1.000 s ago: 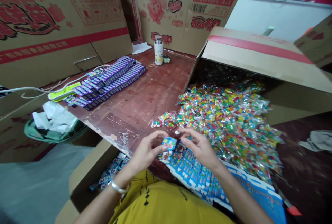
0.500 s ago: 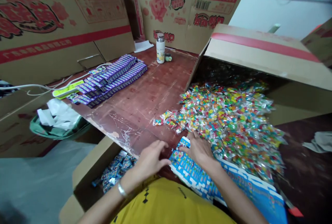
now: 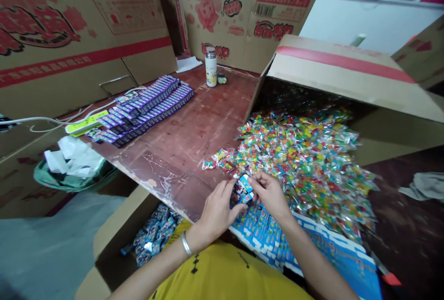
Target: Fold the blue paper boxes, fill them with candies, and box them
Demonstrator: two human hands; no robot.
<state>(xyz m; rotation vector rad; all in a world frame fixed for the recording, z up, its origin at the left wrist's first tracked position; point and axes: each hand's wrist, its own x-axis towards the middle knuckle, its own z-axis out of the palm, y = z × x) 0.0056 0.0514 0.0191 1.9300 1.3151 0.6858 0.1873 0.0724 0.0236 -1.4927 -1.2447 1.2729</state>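
Blue carton (image 3: 243, 188) is now held between both hands at the left end of the flat carton row (image 3: 267, 230); half a second earlier it was not in the left hand. Left hand (image 3: 220, 207): empty then, its grip now closes on the carton's left side, thumb at the lower edge. Right hand (image 3: 270, 194): previously reaching onto the row, its grip now pinches the carton's right side. Candy sachets (image 3: 305, 161) remain heaped on the table (image 3: 180, 138), beyond the row.
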